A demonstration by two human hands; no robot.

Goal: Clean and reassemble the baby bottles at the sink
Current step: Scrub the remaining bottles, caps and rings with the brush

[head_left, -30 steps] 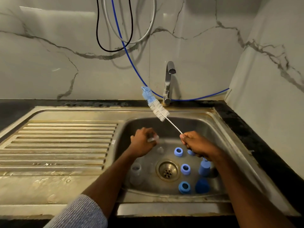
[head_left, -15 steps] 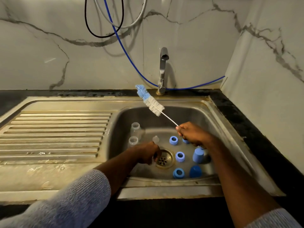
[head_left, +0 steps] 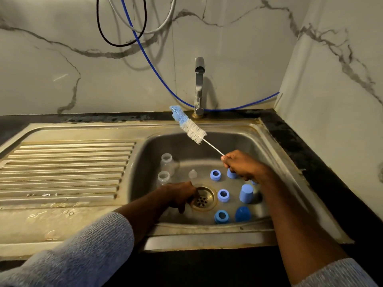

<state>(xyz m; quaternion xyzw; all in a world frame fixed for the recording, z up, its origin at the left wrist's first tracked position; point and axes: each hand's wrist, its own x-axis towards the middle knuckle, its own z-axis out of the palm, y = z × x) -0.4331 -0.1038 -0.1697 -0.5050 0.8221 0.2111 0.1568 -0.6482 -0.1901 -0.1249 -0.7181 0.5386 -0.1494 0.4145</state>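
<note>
Over steel sink (head_left: 275,141), right hand (head_left: 241,165) grips bristly brush (head_left: 189,126) (wire stem), left hand (head_left: 180,196) curled, contents unclear.

The steel sink (head_left: 275,146) basin holds two clear bottles (head_left: 166,163), a clear teat (head_left: 192,174), blue rings (head_left: 215,175) and blue caps (head_left: 246,193).

Dim warm light, wide-angle edge distortion

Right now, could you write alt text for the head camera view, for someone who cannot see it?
A right hand holds a bottle brush above a steel sink; the left hand reaches down beside the drain. Clear bottles and blue rings stand on its floor.
</note>
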